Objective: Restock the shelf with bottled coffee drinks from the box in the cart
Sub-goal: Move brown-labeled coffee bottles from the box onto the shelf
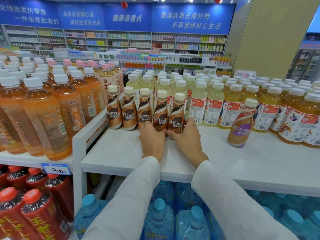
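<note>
Several brown Nescafe coffee bottles (129, 110) with cream caps stand in a row on the white shelf (121, 153). My left hand (152, 141) grips the base of the fourth bottle (161, 111). My right hand (187, 137) curls round the base of the fifth bottle (177, 113) at the right end of the row. A single purple-labelled Nescafe bottle (241, 123) stands apart to the right on the same shelf. The box and the cart are out of view.
Orange tea bottles (46, 111) fill the lower shelf at left behind a white divider rail (90, 130). Pale yellow drink bottles (213, 101) crowd the shelf behind the coffee row. Red-capped bottles (34, 213) and blue water jugs (161, 219) stand below.
</note>
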